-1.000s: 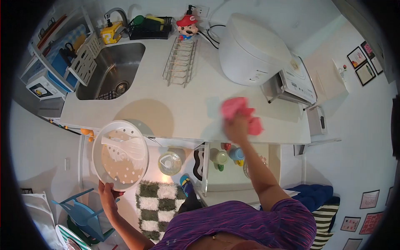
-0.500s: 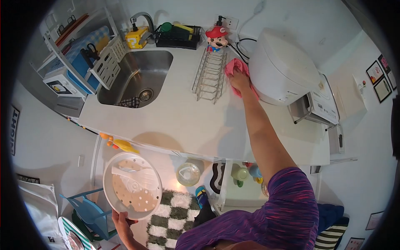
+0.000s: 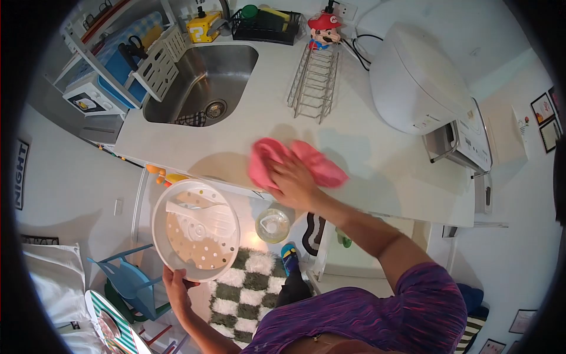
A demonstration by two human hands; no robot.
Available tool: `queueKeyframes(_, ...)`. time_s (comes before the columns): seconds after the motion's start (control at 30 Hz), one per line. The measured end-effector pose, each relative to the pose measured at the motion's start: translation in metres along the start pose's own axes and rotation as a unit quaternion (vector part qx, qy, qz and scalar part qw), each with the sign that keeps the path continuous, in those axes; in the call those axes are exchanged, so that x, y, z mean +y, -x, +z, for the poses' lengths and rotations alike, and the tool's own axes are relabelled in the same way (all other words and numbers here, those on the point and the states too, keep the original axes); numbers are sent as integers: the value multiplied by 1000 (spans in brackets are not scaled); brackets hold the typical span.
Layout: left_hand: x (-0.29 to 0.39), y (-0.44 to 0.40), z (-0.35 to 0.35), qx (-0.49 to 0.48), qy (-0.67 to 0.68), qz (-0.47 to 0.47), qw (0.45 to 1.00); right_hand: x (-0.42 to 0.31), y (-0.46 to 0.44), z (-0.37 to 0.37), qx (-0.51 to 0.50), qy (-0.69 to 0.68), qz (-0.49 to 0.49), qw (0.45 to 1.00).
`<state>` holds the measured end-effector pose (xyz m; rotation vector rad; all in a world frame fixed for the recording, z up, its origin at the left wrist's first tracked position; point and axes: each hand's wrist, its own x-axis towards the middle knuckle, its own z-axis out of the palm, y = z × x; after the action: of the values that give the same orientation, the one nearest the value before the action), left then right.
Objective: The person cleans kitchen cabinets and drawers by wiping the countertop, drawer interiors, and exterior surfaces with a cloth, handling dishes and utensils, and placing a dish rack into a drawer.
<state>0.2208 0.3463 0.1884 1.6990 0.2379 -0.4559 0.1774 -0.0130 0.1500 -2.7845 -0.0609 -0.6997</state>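
My right hand (image 3: 292, 182) presses a crumpled pink cloth (image 3: 321, 166) on the white countertop (image 3: 377, 183), near its front edge. Fingers and cloth look slightly blurred. Off the counter's front, my left hand (image 3: 178, 286) grips the lower rim of a round white perforated colander (image 3: 159, 221), with a white slotted utensil (image 3: 215, 219) lying inside it. Behind the cloth stands a narrow wire rack (image 3: 312, 88), next to a red-capped figure dispenser (image 3: 323, 32).
A steel sink (image 3: 203, 74) is at the back left, beside a dish rack (image 3: 127, 65). A white rounded appliance (image 3: 413, 82) and a small oven (image 3: 466, 141) stand at the right. An open drawer (image 3: 365, 251) sits below the counter.
My right hand and the pink cloth have moved from beside the wire rack toward the counter's front edge and to the left. My left hand still holds the colander. The view has shifted.
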Motion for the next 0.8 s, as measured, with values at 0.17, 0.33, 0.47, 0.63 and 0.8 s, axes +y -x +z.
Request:
queueKeyframes(0.17, -7, 8, 2, -20, -16, -1, 1000, 40, -108, 63, 53, 65, 82, 993)
queueKeyframes(0.33, -10, 15, -2, -19, -4, 2, 1000, 4, -122, 56, -181, 32, 45, 982)
queueKeyframes(0.47, 3, 14, 10, -12, -14, 14, 1000, -15, -34, 38, 69, -45, -41, 996)
queueKeyframes(0.63, 20, 10, 19, -49, -27, 52, 997, 57, 100, -76, -132, 24, 262, 956)
queueKeyframes(0.8, 32, 11, 35, -91, -52, 65, 992, 169, 262, -187, 42, 244, 583, 774)
